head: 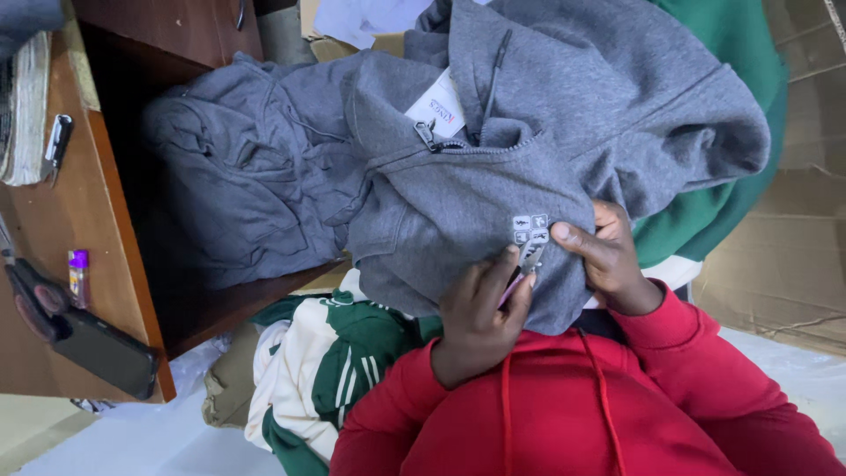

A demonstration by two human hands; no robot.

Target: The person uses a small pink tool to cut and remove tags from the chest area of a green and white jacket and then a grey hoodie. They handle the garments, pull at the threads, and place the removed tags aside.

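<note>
Both hands pinch the grey hoodie [493, 203] round its small patch [530, 229]: left hand [480, 317] holds a pink-handled tool [520, 278] just below, right hand [608, 256] beside it.

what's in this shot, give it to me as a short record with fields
left hand: left hand pinches a small pink-handled tool against the grey zip hoodie
right hand: right hand presses the fabric beside the white embroidered patch
grip: both hands closed, left on the tool, right on the hoodie
under the hoodie: green and cream garment
left side: wooden desk with a dark phone and a small purple-capped tube
</note>
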